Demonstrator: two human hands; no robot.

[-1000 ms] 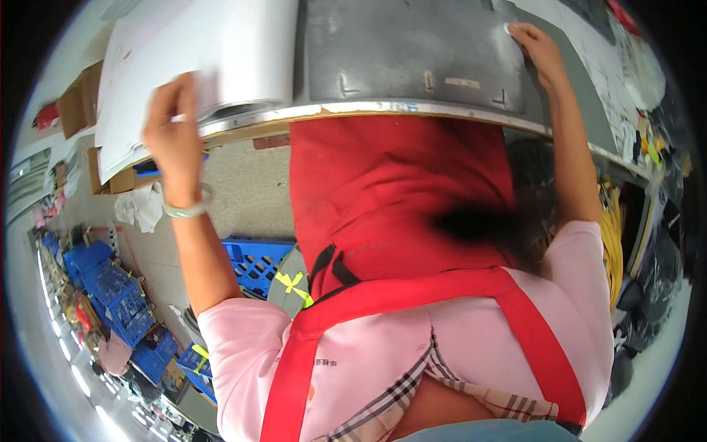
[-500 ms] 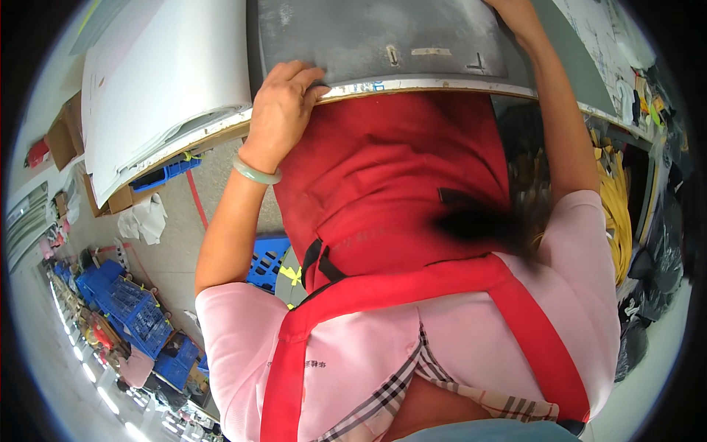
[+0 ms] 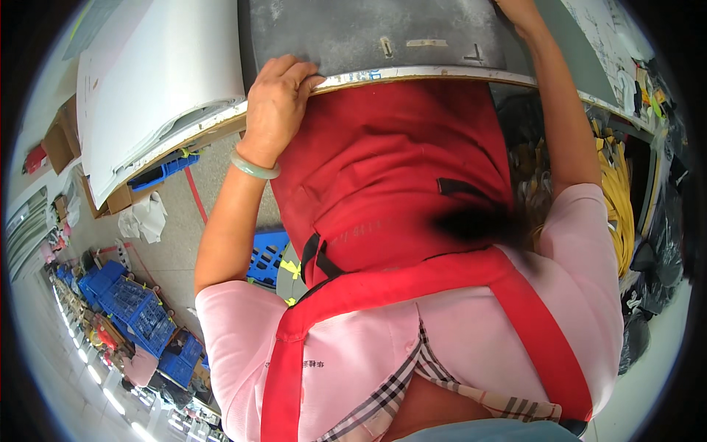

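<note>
A dark grey board (image 3: 353, 33), scuffed with pale marks, lies on the worktable in front of me. Along the table's white front edge (image 3: 420, 71), my left hand (image 3: 278, 103) is closed with bent fingers at the board's near left corner; its fingertips are partly hidden. A pale green bangle (image 3: 254, 166) circles that wrist. My right hand (image 3: 520, 13) reaches forward to the board's far right side, its fingers cut off by the upper rim of the view. Small tan patches (image 3: 427, 43) and a dark angle mark (image 3: 473, 53) show on the board near its front edge.
Left of the board lies a thick stack of large white sheets (image 3: 162, 74) overhanging the table edge. My red apron (image 3: 398, 147) is close against the table. Blue crates (image 3: 136, 309) stand at lower left; yellow strips (image 3: 615, 199) hang under the table at right.
The board and table edge sit slightly higher in the view. My left hand's fingers are drawn closer together, with the thumb less spread. The right hand shows a little less at the upper rim.
</note>
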